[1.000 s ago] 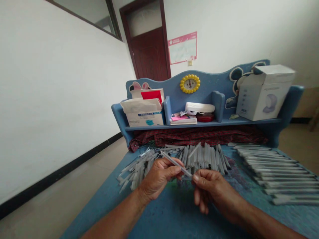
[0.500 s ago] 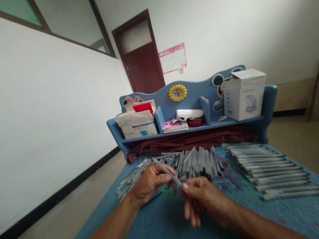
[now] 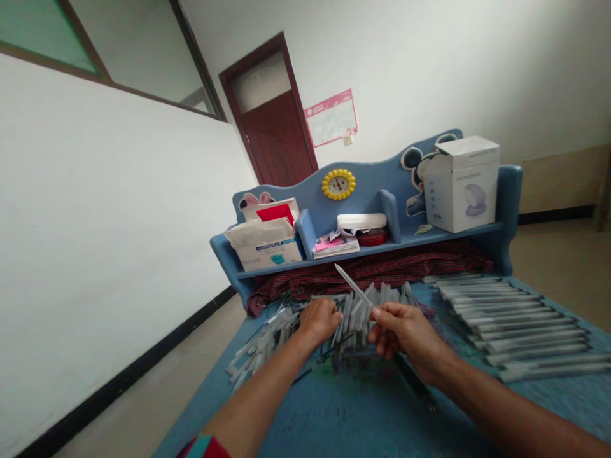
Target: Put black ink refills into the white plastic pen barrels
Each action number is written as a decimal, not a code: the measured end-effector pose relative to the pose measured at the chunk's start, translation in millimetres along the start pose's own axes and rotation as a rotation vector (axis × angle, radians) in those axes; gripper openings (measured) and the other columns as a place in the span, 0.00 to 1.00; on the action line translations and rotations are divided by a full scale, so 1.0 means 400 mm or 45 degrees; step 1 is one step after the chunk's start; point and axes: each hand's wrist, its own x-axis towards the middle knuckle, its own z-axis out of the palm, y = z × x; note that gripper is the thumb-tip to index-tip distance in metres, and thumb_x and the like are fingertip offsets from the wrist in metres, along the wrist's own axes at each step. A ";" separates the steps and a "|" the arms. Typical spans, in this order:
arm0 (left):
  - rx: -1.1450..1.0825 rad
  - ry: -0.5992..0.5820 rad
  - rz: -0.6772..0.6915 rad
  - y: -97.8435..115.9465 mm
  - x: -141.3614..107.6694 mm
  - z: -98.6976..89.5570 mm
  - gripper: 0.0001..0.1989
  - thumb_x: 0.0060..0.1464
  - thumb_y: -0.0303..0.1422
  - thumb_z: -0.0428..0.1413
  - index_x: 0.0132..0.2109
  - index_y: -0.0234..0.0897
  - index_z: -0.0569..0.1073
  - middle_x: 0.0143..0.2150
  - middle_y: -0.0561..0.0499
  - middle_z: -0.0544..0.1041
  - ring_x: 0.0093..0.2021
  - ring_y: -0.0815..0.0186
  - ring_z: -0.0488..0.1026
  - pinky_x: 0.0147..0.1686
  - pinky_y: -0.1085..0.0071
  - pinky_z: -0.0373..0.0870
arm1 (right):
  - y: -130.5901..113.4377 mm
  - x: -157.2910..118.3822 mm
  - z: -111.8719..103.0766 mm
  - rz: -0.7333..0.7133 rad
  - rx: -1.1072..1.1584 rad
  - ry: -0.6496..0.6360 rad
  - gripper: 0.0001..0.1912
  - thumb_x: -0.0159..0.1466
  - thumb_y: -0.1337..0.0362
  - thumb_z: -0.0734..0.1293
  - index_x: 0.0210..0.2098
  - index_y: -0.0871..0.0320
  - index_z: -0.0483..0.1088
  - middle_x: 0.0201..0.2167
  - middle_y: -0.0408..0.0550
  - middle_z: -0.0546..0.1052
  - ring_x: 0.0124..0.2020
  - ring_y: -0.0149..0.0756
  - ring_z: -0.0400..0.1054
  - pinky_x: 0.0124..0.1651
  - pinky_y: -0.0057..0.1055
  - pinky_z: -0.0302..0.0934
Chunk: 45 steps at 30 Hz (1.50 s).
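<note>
A clear pen barrel (image 3: 352, 284) points up and to the left, pinched at its lower end by my right hand (image 3: 403, 331). My left hand (image 3: 321, 320) is curled over the loose grey sticks (image 3: 267, 346) on the blue table; whatever its fingers hold is hidden. Between and behind the hands lies a pile of similar clear barrels (image 3: 384, 296). Under my right hand a dark, blurred strip (image 3: 415, 381) shows, too smeared to name.
Rows of finished-looking grey pens (image 3: 515, 321) lie at the table's right. Along the back, a blue shelf (image 3: 286, 270) holds a white box (image 3: 462, 184), a mask box (image 3: 272, 253) and papers. Checked cloth (image 3: 334, 275) lies beneath it.
My left hand has let go of the barrel and moved forward and right to the pile. My right hand has risen with the barrel, now tilted more upward. The view has shifted slightly.
</note>
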 end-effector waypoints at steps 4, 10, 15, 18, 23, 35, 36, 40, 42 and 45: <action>0.071 -0.004 -0.057 0.013 0.025 0.011 0.09 0.43 0.36 0.53 0.27 0.40 0.77 0.29 0.48 0.77 0.33 0.62 0.73 0.30 0.73 0.62 | -0.002 0.007 -0.009 -0.022 -0.022 -0.002 0.14 0.55 0.54 0.64 0.26 0.61 0.63 0.18 0.44 0.73 0.13 0.25 0.63 0.14 0.19 0.52; 0.090 -0.058 -0.073 0.008 0.050 0.010 0.10 0.43 0.34 0.52 0.29 0.39 0.77 0.29 0.49 0.78 0.31 0.64 0.73 0.27 0.75 0.61 | -0.014 0.006 -0.011 -0.027 -0.041 0.003 0.14 0.55 0.55 0.64 0.24 0.60 0.62 0.17 0.43 0.72 0.12 0.25 0.62 0.13 0.20 0.51; 0.072 -0.085 -0.041 0.007 0.045 0.004 0.07 0.40 0.29 0.53 0.27 0.39 0.77 0.27 0.50 0.77 0.31 0.65 0.73 0.27 0.75 0.61 | -0.021 0.004 -0.009 -0.018 -0.074 0.007 0.15 0.54 0.55 0.64 0.23 0.61 0.62 0.16 0.43 0.72 0.12 0.24 0.61 0.13 0.20 0.50; 0.063 -0.060 -0.032 0.011 0.036 0.000 0.07 0.40 0.28 0.53 0.25 0.39 0.76 0.28 0.49 0.77 0.33 0.63 0.73 0.29 0.74 0.61 | -0.018 0.001 -0.009 -0.018 -0.095 0.005 0.15 0.53 0.54 0.64 0.23 0.60 0.62 0.16 0.42 0.71 0.12 0.24 0.61 0.13 0.20 0.50; -0.010 -0.025 -0.041 0.015 0.027 0.001 0.06 0.38 0.25 0.52 0.20 0.38 0.72 0.26 0.48 0.76 0.33 0.60 0.72 0.30 0.71 0.60 | -0.012 0.001 -0.008 -0.016 -0.141 -0.006 0.16 0.53 0.52 0.64 0.23 0.60 0.61 0.16 0.42 0.71 0.12 0.24 0.61 0.14 0.20 0.50; -0.923 -0.063 -0.116 -0.065 -0.009 -0.048 0.04 0.42 0.31 0.52 0.27 0.35 0.65 0.24 0.50 0.74 0.22 0.69 0.70 0.17 0.78 0.56 | -0.003 0.017 -0.021 -0.026 -0.414 0.034 0.13 0.54 0.55 0.63 0.23 0.60 0.63 0.13 0.39 0.68 0.11 0.24 0.59 0.12 0.20 0.48; -1.016 -0.068 -0.127 -0.071 -0.018 -0.054 0.06 0.42 0.32 0.53 0.27 0.34 0.65 0.25 0.49 0.74 0.22 0.69 0.70 0.16 0.79 0.55 | 0.000 0.019 -0.024 -0.030 -0.448 0.039 0.13 0.54 0.56 0.63 0.22 0.60 0.63 0.13 0.39 0.68 0.10 0.23 0.58 0.12 0.20 0.47; -1.329 -0.039 -0.172 -0.096 -0.045 -0.064 0.09 0.40 0.34 0.55 0.30 0.34 0.66 0.24 0.52 0.72 0.20 0.73 0.66 0.15 0.80 0.54 | 0.021 0.026 -0.033 -0.052 -0.565 0.045 0.11 0.54 0.59 0.63 0.22 0.60 0.64 0.13 0.38 0.66 0.10 0.23 0.57 0.12 0.20 0.46; -1.447 -0.019 -0.192 -0.105 -0.053 -0.064 0.10 0.40 0.34 0.56 0.31 0.34 0.66 0.23 0.53 0.70 0.19 0.75 0.64 0.15 0.81 0.54 | 0.032 0.028 -0.035 -0.062 -0.609 0.036 0.10 0.54 0.59 0.63 0.22 0.60 0.65 0.13 0.38 0.66 0.11 0.22 0.56 0.12 0.19 0.46; -1.569 -0.012 -0.211 -0.110 -0.059 -0.062 0.12 0.39 0.34 0.58 0.32 0.34 0.68 0.21 0.55 0.69 0.18 0.76 0.63 0.16 0.81 0.53 | 0.044 0.028 -0.033 -0.073 -0.655 0.016 0.10 0.54 0.59 0.63 0.21 0.60 0.65 0.13 0.38 0.66 0.11 0.23 0.56 0.12 0.20 0.46</action>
